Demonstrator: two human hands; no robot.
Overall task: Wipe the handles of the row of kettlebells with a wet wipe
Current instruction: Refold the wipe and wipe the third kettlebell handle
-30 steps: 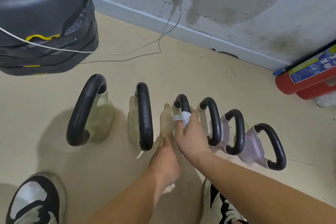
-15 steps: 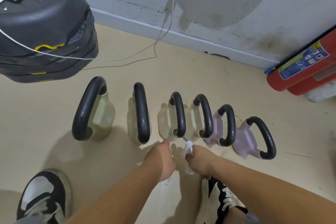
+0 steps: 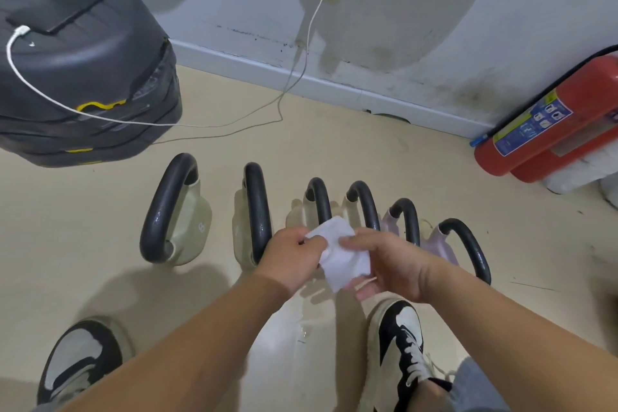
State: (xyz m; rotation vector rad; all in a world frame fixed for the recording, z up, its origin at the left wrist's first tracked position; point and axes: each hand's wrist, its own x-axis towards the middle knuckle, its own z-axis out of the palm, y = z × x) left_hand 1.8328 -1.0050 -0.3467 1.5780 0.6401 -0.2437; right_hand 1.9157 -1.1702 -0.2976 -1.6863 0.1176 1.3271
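Several kettlebells with glossy black handles stand in a row on the beige floor: the largest kettlebell [image 3: 174,211] at the left, a second kettlebell [image 3: 255,211] beside it, smaller ones toward the right, ending with a pale pink kettlebell [image 3: 465,247]. A white wet wipe [image 3: 341,252] is spread between both hands, in front of the middle handles and off them. My left hand [image 3: 294,257] pinches its left edge. My right hand [image 3: 391,264] holds its right side, palm partly under it.
A black stacked case [image 3: 83,77] with a phone [image 3: 60,7] on top stands at the left; a white charging cable [image 3: 301,67] runs from it across the floor to a wall socket. A red fire extinguisher [image 3: 548,127] lies at the right. My shoes [image 3: 398,344] stand close behind the row.
My right hand left the third handle with the wipe and drew back. Both hands then came together and opened the wipe out between them. The view tilted up.
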